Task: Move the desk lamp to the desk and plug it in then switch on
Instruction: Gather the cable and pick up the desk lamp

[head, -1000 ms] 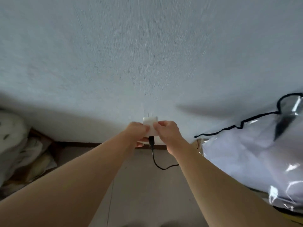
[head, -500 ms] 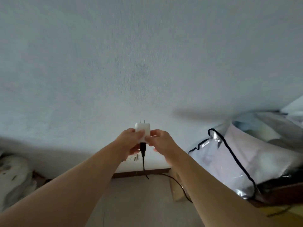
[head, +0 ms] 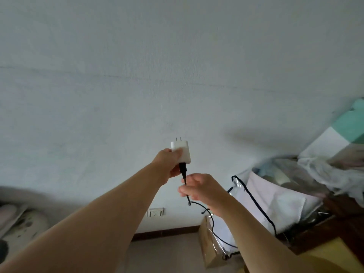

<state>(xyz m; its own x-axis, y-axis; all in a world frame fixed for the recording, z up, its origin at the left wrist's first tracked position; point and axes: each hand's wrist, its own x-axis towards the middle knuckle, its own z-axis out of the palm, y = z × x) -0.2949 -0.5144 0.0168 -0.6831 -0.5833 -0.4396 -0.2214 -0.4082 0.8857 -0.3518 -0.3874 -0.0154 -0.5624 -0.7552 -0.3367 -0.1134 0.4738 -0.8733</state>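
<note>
My left hand [head: 167, 166] grips a white plug adapter [head: 182, 152] held up in front of the pale wall, its two metal prongs pointing up. A black cable [head: 186, 186] hangs from the adapter's underside. My right hand [head: 201, 189] sits just below and pinches that cable between its fingers. The cable loops down behind my right forearm toward the floor. A white wall socket [head: 156, 212] is set low in the wall, below and left of the adapter, apart from it. The lamp itself is out of view.
A clear plastic bag with black trim [head: 262, 201] holding white fabric stands at the right by a brown paper bag [head: 208, 245]. Clutter and a teal-and-white box [head: 346, 133] lie at the far right. Patterned bedding [head: 21, 223] lies at the left. A dark skirting board [head: 165, 232] runs along the floor.
My right hand has let go of the adapter and dropped down to the cable. The view has tilted up, so the wall socket and more clutter at the right show.
</note>
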